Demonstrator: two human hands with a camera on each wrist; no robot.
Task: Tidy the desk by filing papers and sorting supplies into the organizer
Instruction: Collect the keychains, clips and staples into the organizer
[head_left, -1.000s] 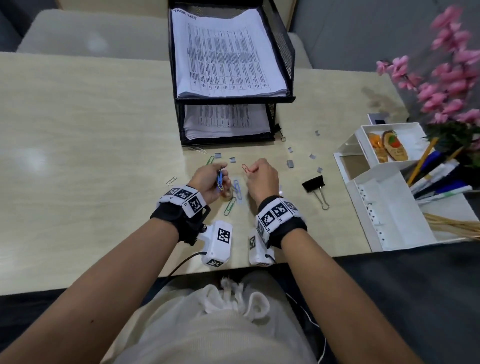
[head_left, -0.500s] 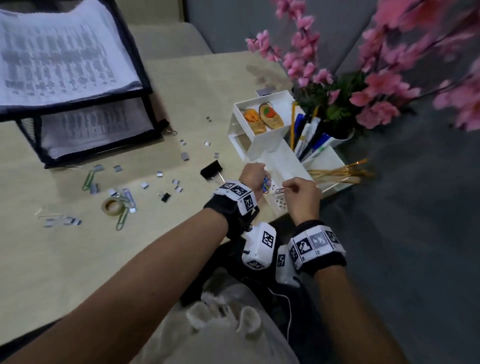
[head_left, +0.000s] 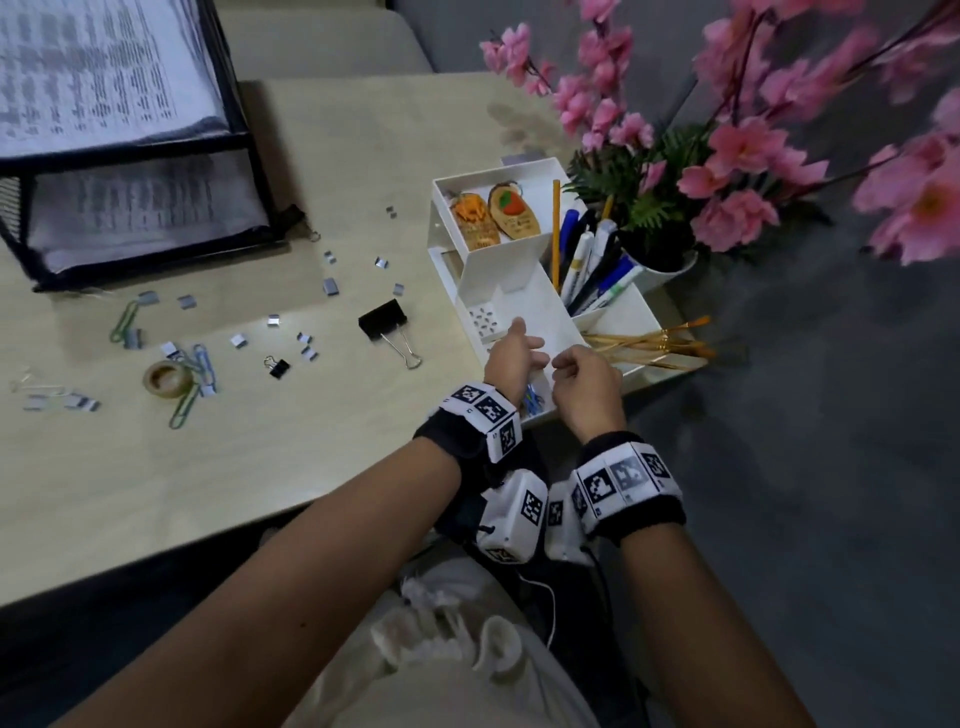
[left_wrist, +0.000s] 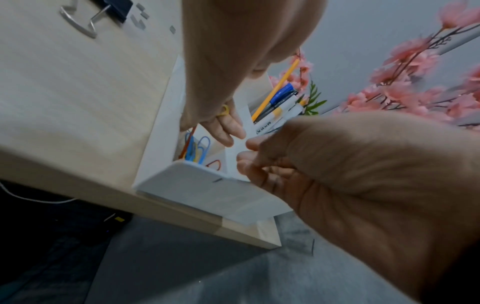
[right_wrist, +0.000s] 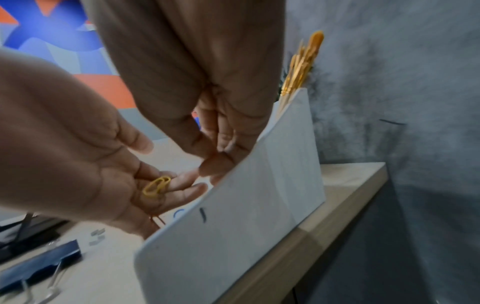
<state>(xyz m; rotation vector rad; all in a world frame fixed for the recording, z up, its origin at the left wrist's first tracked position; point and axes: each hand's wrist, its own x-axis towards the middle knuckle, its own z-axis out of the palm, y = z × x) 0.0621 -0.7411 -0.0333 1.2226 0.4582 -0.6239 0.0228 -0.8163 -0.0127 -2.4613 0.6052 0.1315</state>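
Your organizer (head_left: 519, 270) sits at the tabletop's (head_left: 260, 467) right edge — paper tray (head_left: 249, 171) far left, binder clip (head_left: 383, 319) between them.

A pale wood desk (head_left: 156, 467) over grey carpet (head_left: 831, 441) — pink blossoms (head_left: 737, 156) beside.

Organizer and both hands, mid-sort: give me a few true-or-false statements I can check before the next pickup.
1. Coloured paper clips lie in the front compartment of the organizer. True.
2. The large black binder clip is inside the organizer. False: it lies on the desk, to the organizer's left.
3. A yellow paper clip lies against the fingers of the left hand. True.
4. The tape roll stands among the pens. False: it sits on the desk beside loose paper clips, far from the organizer.
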